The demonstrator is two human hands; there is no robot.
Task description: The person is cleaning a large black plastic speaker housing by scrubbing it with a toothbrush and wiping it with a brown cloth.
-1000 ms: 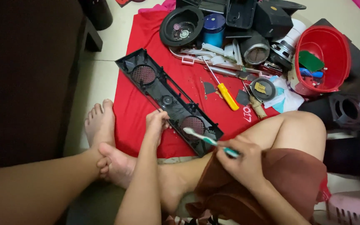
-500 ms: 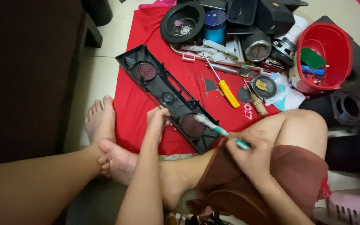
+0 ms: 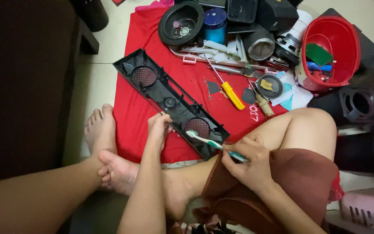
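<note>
Red cloth (image 3: 152,117) covers the floor and carries everything. Largest on it is the long black speaker panel (image 3: 172,104), lying slantwise with a round mesh grille near each end. The left hand (image 3: 159,128) rests on the panel's near edge about midway along, its fingers curled together against the plastic to steady it. The right hand (image 3: 247,160) sits above the person's bent knee, its fingers clamped on the handle of a white and green toothbrush (image 3: 208,142).

Since a second ago the brush head has crept up the panel: it now lies right on the nearer mesh grille (image 3: 199,128), where before it sat just off the panel's lower end. The left hand has stayed put. I judge that the scrubbing has reached that grille.

Beyond the panel lie a red bucket (image 3: 351,47), a black round speaker shell (image 3: 180,21) and a yellow-handled screwdriver (image 3: 232,95).

Hard to make out: the heap of dark parts at the top is cut off by the edge of the view, the bristles are too small to see, and the left fingertips are hidden under the hand.
</note>
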